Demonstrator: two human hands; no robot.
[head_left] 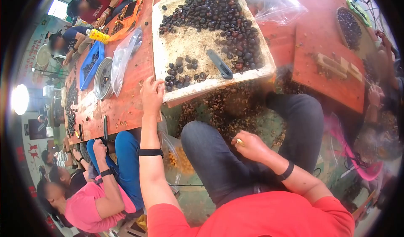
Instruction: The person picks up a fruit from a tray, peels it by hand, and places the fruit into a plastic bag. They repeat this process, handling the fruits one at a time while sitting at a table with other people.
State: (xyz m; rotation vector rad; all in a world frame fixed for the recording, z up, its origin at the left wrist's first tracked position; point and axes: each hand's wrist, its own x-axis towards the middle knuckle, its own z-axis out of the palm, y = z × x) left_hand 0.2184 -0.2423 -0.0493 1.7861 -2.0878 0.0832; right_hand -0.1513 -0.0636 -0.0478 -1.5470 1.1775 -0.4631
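Note:
My left hand (152,95) is at the left edge of a white, dirt-stained tray (185,47), beside a small group of dark nuts (185,75). Its fingers are curled, and whatever may be in them is hidden. Over my lap, my right hand (250,146) is closed with a small pale-yellow piece (240,142) showing at the fingers; its kind is unclear. A larger heap of dark round nuts (214,10) covers the tray's far and right parts. On the tray lies a dark-handled utility knife (219,63), apart from both hands.
Reddish tables (126,117) stand left and right, with a metal bowl (104,78), a blue tray (93,64) and plastic bags (126,60). Shell scraps (219,104) litter the floor. A bag of yellowish pieces (181,159) stands by my left knee. Other people sit along both sides.

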